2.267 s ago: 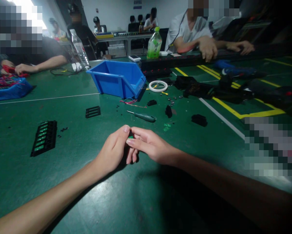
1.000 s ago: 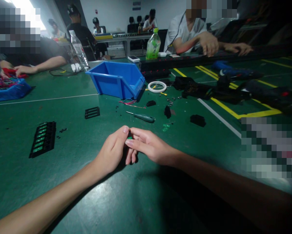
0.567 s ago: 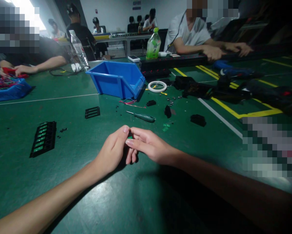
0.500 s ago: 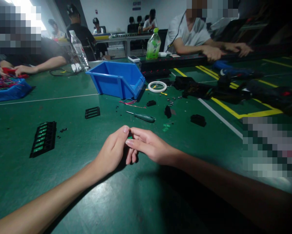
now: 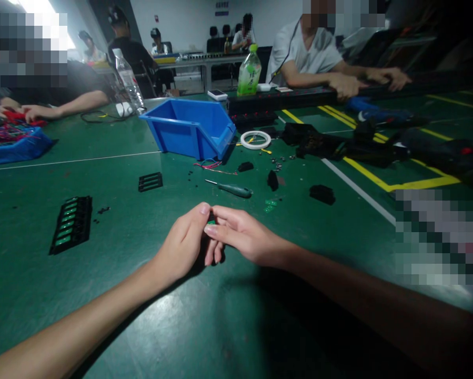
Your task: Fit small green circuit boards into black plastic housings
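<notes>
My left hand [image 5: 187, 237] and my right hand [image 5: 244, 236] meet over the green table, both closed on one small black piece with a green circuit board [image 5: 211, 221]. Only a sliver of it shows between the thumbs and fingers; the rest is hidden. Beyond my hands lies a screwdriver [image 5: 235, 189] with a dark green handle. Several small green boards [image 5: 270, 205] rest to the right of it. Off to the left is a black frame [image 5: 71, 223] holding a row of green boards, with an unfilled black frame [image 5: 150, 181] farther back.
A blue bin [image 5: 177, 134] stands behind the screwdriver, beside a white ring [image 5: 255, 140]. Black blocks [image 5: 322, 194] and loose screws lie to the right. Bottles [image 5: 249, 73] stand at the back. A co-worker's hands [image 5: 344, 85] rest on a long black bar; another person handles red wires at left.
</notes>
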`<action>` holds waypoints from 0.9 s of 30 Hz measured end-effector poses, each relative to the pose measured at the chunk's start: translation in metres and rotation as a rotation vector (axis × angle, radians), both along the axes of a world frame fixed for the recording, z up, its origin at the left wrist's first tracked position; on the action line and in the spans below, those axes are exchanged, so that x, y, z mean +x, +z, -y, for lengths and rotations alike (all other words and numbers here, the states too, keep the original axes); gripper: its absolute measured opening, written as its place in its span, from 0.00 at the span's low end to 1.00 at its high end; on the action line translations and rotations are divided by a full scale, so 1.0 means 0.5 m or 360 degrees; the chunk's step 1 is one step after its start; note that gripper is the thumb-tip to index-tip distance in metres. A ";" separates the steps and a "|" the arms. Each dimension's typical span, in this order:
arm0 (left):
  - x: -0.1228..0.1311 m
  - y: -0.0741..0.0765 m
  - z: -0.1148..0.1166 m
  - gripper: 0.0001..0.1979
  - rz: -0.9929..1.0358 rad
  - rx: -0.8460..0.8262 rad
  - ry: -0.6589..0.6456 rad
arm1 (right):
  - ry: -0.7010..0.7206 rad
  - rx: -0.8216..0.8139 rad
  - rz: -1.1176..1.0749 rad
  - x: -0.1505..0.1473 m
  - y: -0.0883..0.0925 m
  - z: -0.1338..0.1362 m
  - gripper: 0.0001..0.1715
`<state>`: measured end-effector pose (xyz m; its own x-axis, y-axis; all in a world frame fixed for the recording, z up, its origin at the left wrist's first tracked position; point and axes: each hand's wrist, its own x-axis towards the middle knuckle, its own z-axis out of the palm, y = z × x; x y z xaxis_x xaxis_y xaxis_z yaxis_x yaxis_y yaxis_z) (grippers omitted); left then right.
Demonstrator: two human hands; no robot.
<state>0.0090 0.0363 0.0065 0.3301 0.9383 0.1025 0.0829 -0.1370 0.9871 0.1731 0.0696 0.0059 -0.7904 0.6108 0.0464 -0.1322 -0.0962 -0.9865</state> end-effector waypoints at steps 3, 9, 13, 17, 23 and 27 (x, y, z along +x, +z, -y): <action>0.000 0.000 0.000 0.25 0.0014 -0.0007 -0.0005 | 0.0005 0.0007 0.0006 0.000 0.000 0.000 0.15; -0.002 0.000 0.001 0.25 0.0007 0.0000 0.0001 | 0.0001 0.0019 0.0007 -0.002 0.001 0.000 0.14; -0.002 0.001 0.000 0.25 -0.0007 0.0007 -0.0002 | 0.0006 0.0024 0.0003 -0.001 0.000 0.000 0.14; -0.002 0.001 -0.001 0.25 -0.0016 0.0008 0.0006 | 0.0011 0.0020 0.0009 0.000 0.001 0.000 0.14; 0.000 0.000 0.001 0.25 -0.0009 -0.0019 0.0009 | 0.0006 0.0022 0.0013 0.000 0.001 -0.001 0.15; 0.001 0.003 0.002 0.25 -0.0008 0.0006 0.0003 | 0.0008 0.0025 0.0006 0.001 -0.001 -0.001 0.15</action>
<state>0.0093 0.0353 0.0082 0.3287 0.9386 0.1046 0.0880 -0.1407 0.9861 0.1734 0.0701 0.0056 -0.7938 0.6059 0.0529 -0.1282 -0.0817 -0.9884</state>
